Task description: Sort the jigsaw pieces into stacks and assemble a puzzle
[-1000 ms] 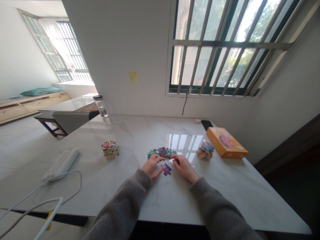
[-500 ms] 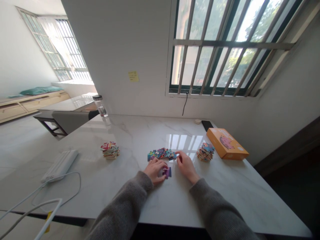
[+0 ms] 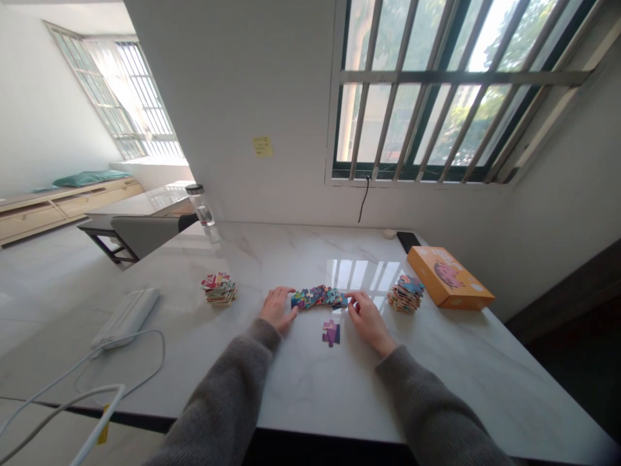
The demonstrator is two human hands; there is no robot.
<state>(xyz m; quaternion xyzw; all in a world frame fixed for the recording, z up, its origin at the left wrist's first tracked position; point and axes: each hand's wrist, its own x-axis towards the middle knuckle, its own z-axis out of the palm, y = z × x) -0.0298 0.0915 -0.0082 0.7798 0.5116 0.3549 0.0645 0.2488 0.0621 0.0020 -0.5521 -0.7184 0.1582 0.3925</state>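
A row of overlapping, colourful puzzle pieces (image 3: 317, 296) lies on the white marble table. My left hand (image 3: 279, 309) is at the row's left end, thumb and fingers apart around its edge. At the right end, my right hand (image 3: 363, 316) has its thumb and forefinger close against the last piece. Just in front of the row, a purple puzzle piece (image 3: 330, 332) with a dark edge lies flat, untouched. One stack of pieces (image 3: 219, 289) stands to the left, and another stack (image 3: 405, 294) stands to the right.
An orange box (image 3: 449, 277) and a black phone (image 3: 407, 243) are at the back right. A white power strip (image 3: 127, 318) with cables lies at the left. A clear bottle (image 3: 200, 206) stands at the back left edge, and a small round white object (image 3: 389, 233) near the wall.
My left hand has left the purple piece and moved left and up to the row's left end. The purple piece is now fully uncovered. My right hand stays at the right end.
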